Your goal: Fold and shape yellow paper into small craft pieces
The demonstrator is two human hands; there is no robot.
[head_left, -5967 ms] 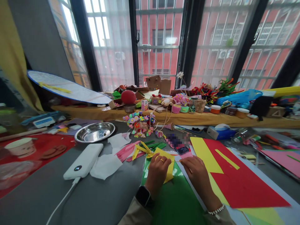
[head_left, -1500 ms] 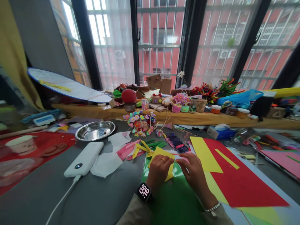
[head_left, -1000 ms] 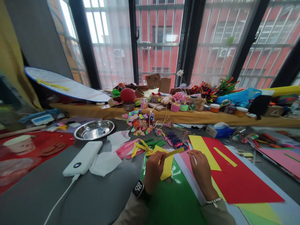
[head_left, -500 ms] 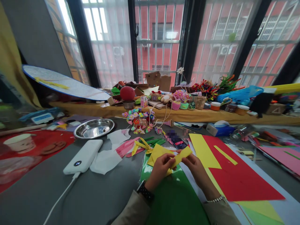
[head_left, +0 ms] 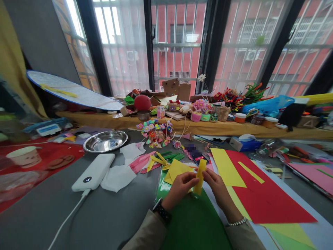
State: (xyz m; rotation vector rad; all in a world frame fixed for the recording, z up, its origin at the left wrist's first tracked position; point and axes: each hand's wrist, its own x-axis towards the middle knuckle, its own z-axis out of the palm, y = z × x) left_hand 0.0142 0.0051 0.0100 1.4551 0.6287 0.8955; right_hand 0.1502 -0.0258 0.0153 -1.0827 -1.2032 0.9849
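Between my two hands a narrow yellow paper strip (head_left: pixel 199 178) stands nearly upright, held above a glossy green sheet (head_left: pixel 192 222). My left hand (head_left: pixel 182 187) pinches it from the left with thumb and fingers. On the other side, the fingertips of my right hand (head_left: pixel 214 182) press against its upper part. Just behind my left hand lies a larger yellow paper (head_left: pixel 177 170), partly covered by the fingers. Beyond it are folded yellow strips (head_left: pixel 156 159) and rolled green paper pieces (head_left: pixel 173 156).
Red paper (head_left: pixel 273 198) and a yellow sheet (head_left: pixel 226 166) lie at the right. Leftward are a white power bank (head_left: pixel 95 172) with a cable, white paper scraps (head_left: pixel 118 178) and a metal plate (head_left: pixel 105 141). A phone (head_left: pixel 195 154) lies behind my hands. Crafts crowd the windowsill.
The yellow strip has turned from slanting sideways to nearly upright between my fingers. Both hands stay in about the same place, and the view has shifted slightly.
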